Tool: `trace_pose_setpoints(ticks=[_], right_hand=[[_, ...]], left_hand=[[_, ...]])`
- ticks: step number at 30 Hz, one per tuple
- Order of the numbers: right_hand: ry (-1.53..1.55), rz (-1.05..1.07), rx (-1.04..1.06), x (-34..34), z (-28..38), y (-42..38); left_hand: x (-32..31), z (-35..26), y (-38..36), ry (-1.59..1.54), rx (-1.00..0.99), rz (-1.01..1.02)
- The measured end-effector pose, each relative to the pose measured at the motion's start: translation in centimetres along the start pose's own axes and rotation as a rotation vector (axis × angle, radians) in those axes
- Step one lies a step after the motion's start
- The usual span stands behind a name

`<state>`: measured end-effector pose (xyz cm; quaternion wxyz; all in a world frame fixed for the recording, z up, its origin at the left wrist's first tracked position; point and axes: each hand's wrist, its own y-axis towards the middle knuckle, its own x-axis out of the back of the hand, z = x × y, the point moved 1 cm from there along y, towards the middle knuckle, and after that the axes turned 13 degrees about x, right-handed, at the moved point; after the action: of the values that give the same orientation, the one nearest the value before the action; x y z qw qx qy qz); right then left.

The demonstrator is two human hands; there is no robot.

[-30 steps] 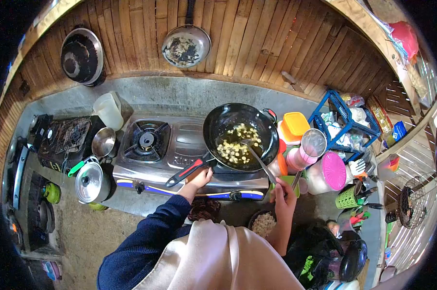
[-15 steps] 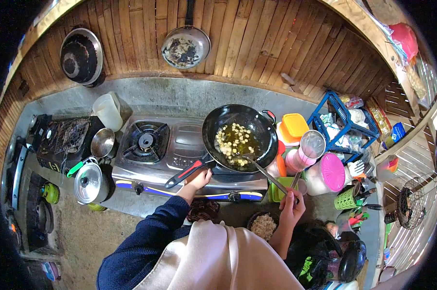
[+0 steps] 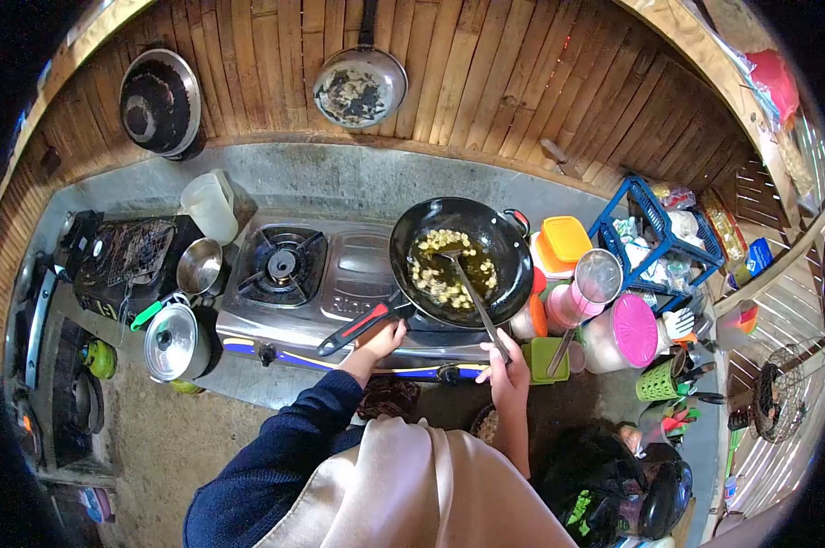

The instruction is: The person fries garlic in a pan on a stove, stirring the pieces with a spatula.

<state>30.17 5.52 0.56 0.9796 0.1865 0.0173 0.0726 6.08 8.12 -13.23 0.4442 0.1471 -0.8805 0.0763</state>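
Note:
A black wok (image 3: 513,247) sits on the stove's right burner with oil and several small pale, browned pieces of food (image 3: 435,290) in it. Its black-and-red handle (image 3: 344,338) points to the front left. My left hand (image 3: 378,342) is closed around the handle close to the wok, its fingers partly hidden. My right hand (image 3: 508,365), in front of the wok, grips the long handle of a metal spatula (image 3: 472,290). The spatula's head rests among the food, towards the back of the oil.
The stove's left burner (image 3: 282,265) stands bare. Left of the stove are a lidded pot (image 3: 173,342) and a small steel pot (image 3: 200,266). At right stand a green container (image 3: 544,359), a pink-lidded jar (image 3: 633,329) and a blue rack (image 3: 654,219). A bowl (image 3: 485,424) is below my right forearm.
My right hand has moved left with the spatula, whose head has gone from the wok's front to the back of the oil. The food is now spread in a ring. My left hand stays at the handle.

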Motion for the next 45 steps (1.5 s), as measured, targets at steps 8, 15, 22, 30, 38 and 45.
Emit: trace_pose_setpoints(ticks=[8,15,22,30,38,45], right_hand=[[0.031,0.015,-0.059,-0.6,-0.6,0.3],[0.032,-0.085,0.013,1.2,0.3,-0.2],[-0.019,-0.378,0.213,3.0,2.6,-0.8],[-0.072,-0.369,0.276,3.1,3.6,-0.9],[0.036,-0.276,0.179,2.5,1.4,-0.3],[0.006,-0.148,0.091,1.6,-1.7,1.1]], left_hand=[[0.6,-0.6,-0.3,-0.034,0.007,-0.001],[-0.9,0.5,0.4,-0.114,-0.054,-0.021],[-0.9,0.6,0.5,-0.03,-0.041,-0.056],[-0.8,0.6,0.6,0.007,-0.099,-0.109],[-1.1,0.7,0.6,-0.034,-0.055,-0.042],[-0.2,0.0,0.2,-0.072,-0.035,0.012]])
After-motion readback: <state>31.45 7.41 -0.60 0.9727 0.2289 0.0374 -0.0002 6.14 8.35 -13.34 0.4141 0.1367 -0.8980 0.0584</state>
